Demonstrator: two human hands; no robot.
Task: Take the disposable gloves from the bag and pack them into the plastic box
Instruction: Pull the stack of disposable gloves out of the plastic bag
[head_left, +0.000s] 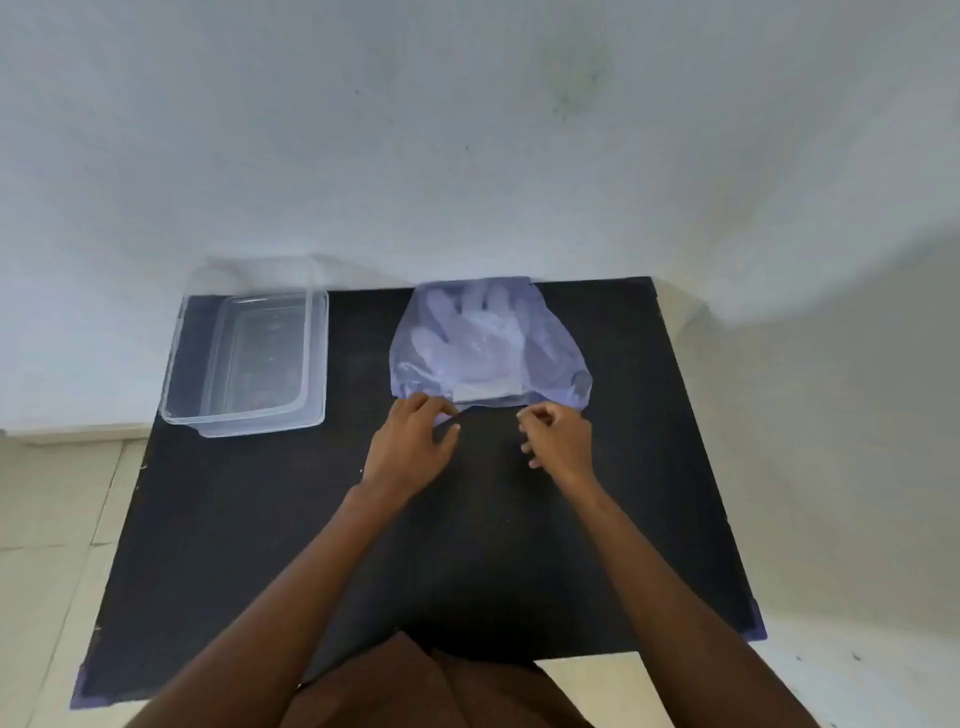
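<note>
A translucent bluish plastic bag (556, 358) lies flat at the back middle of the black table (363, 545). Pale disposable gloves (475, 338) show through it, fingers pointing toward the wall. My left hand (410, 447) pinches the bag's near edge at its left corner. My right hand (558, 439) is curled at the bag's near edge on the right, fingertips pinched on the thin plastic. A clear rectangular plastic box (244, 358) stands open and empty at the table's back left, well apart from both hands.
A white wall (467, 130) rises directly behind the table. Pale tiled floor (47, 519) shows to the left and right of the table. My lap in brown cloth (415, 686) is at the table's near edge.
</note>
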